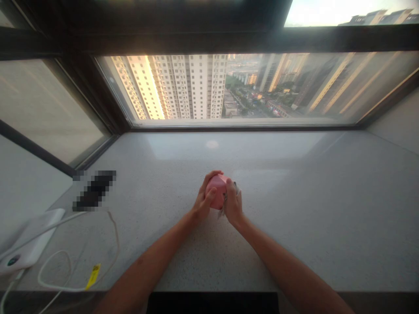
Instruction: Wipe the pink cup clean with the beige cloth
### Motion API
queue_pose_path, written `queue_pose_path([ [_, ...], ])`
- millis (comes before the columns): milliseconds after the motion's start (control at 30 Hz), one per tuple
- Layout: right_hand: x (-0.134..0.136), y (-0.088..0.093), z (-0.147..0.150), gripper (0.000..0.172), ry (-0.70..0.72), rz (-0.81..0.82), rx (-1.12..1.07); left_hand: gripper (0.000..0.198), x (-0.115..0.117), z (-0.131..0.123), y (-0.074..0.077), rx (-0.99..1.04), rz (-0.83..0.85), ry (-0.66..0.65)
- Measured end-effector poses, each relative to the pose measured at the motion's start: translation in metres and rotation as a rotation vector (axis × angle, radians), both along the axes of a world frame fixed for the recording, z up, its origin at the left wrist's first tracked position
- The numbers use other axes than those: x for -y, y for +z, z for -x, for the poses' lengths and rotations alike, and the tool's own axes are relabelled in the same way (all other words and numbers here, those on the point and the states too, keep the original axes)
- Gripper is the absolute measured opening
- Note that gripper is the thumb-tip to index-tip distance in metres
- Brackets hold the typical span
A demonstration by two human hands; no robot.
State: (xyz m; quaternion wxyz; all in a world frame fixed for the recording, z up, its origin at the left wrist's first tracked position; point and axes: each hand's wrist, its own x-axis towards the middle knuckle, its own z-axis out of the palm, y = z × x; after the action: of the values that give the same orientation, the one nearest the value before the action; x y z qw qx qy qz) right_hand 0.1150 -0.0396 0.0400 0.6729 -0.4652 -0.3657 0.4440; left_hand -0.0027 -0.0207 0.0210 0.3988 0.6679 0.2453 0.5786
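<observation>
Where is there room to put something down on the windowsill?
There's bare windowsill right of the right hand, toward the wall, and between the pink object and window. The left is crowded: white device, dark pixelated thing, white cable, yellow tag.

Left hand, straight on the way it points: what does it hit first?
The pink object, which the left hand is touching. Past that, probably the right hand and its pale cloth, though depth is hard to judge here.

Mid-frame, I see an object (218,202) between left hand (203,201) and right hand (233,204). Lower left, a cable (118,240) lies on the sill (310,200).
</observation>
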Motion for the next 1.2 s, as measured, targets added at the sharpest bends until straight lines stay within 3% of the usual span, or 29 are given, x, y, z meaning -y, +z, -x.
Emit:
queue_pose_path([
  [67,0.001,0.0,0.0,0.055,0.006,0.005,-0.02,0.058,0.0,0.001,0.0,-0.018,-0.052,0.025],
  [167,-0.003,0.004,0.002,0.054,0.012,0.082,-0.253,0.064,-0.004,0.004,0.0,-0.152,-0.343,0.101],
  [233,-0.005,0.006,0.003,0.052,0.02,0.109,-0.337,0.065,-0.005,0.006,0.0,-0.195,-0.418,0.103],
  [400,-0.003,0.004,0.001,0.054,0.003,0.045,-0.085,0.055,-0.004,0.003,0.001,-0.076,-0.113,0.043],
  [600,-0.007,0.005,0.001,0.057,0.181,0.188,-0.374,0.063,-0.006,0.008,0.004,-0.247,-0.469,0.139],
  [767,-0.001,0.004,0.0,0.055,0.008,0.048,-0.071,0.053,-0.003,0.004,0.004,-0.094,-0.134,0.079],
  [967,-0.004,0.011,0.0,0.058,0.196,0.148,-0.295,0.065,-0.006,0.009,0.002,-0.207,-0.557,0.172],
  [1000,-0.004,0.01,0.0,0.058,0.175,0.143,-0.276,0.063,-0.006,0.008,0.003,-0.185,-0.511,0.156],
  [1100,0.0,0.006,0.0,0.059,0.055,0.043,-0.032,0.056,-0.001,0.004,0.005,-0.043,-0.146,0.057],
  [1200,0.004,0.003,-0.003,0.063,0.082,-0.03,0.158,0.055,0.004,-0.001,0.008,0.05,0.057,-0.017],
])
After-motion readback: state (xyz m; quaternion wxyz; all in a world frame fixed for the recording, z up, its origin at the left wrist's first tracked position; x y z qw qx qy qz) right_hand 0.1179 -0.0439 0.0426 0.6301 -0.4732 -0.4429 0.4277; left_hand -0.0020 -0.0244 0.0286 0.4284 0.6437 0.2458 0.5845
